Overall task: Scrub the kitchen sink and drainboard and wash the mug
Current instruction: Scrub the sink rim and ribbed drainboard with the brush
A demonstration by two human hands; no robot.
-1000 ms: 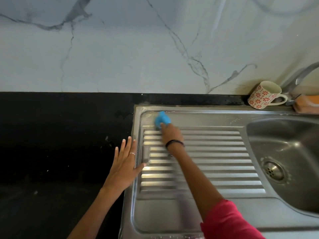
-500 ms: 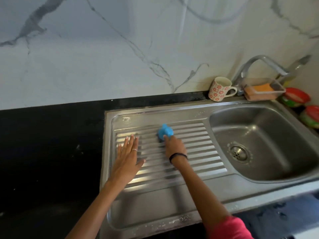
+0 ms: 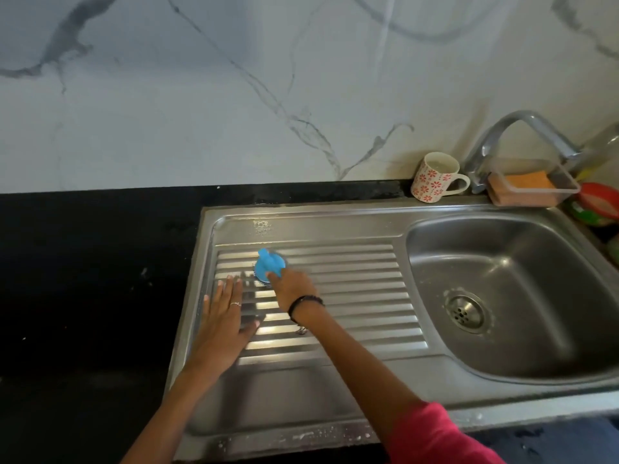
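My right hand point(image 3: 292, 289) grips a blue scrubber point(image 3: 269, 265) and presses it on the upper left ribs of the steel drainboard point(image 3: 351, 289). My left hand point(image 3: 225, 321) lies flat, fingers straight, on the drainboard's left side, close beside the right hand. The sink bowl point(image 3: 522, 296) with its drain point(image 3: 466, 310) is to the right. A white mug with red flowers point(image 3: 434, 178) stands upright on the back rim, left of the tap.
A steel tap point(image 3: 517, 135) rises behind the bowl. A clear tray with an orange sponge point(image 3: 532, 185) sits beside it. Red and green containers point(image 3: 599, 205) stand at the far right. Black counter point(image 3: 93, 279) stretches to the left; a marble wall is behind.
The scrubber and my right hand slid left along the upper ribs. My left hand stayed flat on the drainboard's left side. The view shifted slightly.
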